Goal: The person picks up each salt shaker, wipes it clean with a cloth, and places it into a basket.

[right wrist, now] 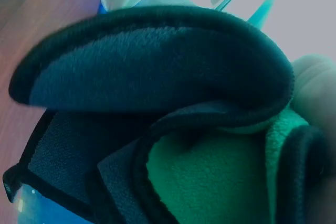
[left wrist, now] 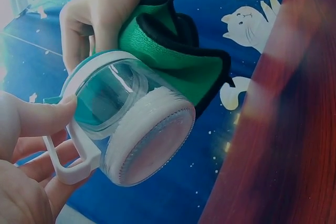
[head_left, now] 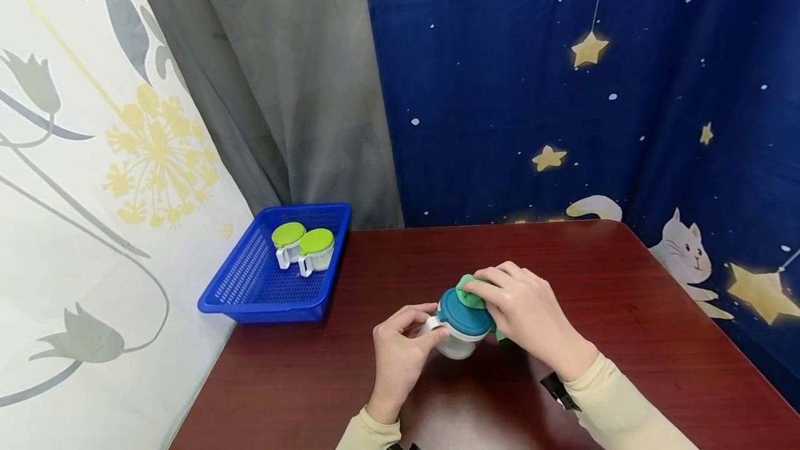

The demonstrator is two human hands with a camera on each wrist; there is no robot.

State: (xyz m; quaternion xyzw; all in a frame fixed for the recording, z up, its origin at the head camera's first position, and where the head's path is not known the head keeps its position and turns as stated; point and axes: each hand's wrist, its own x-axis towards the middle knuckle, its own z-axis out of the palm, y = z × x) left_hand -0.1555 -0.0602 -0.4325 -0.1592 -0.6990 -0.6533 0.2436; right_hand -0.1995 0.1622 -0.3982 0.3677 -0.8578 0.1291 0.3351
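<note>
Your left hand (head_left: 400,346) pinches the white handle of the small clear jar (head_left: 461,339) with thumb and fingers curled round it, holding the jar tilted above the counter (head_left: 625,339), near the middle of its front edge. Your right hand (head_left: 525,311) has its fingers curled over a green cloth (head_left: 470,292), pressing it against the jar's teal lid (head_left: 464,317).

The risk here, as I judge it, is the thin grip on that handle: push hard with the cloth and the jar may twist out of your left fingers (left wrist: 37,116) and drop onto the counter. The lid could also pop loose if the cloth catches its rim.

The head view alone shows the blue basket (head_left: 250,297) at the counter's far left corner, holding two more jars with lime lids (head_left: 303,240). The left wrist view gives what the head view hides: the jar's ribbed underside and clear wall, and the cloth's black edging folded behind the lid. The right wrist view shows little beyond folds of cloth close up; your fingers are barely seen there.
</note>
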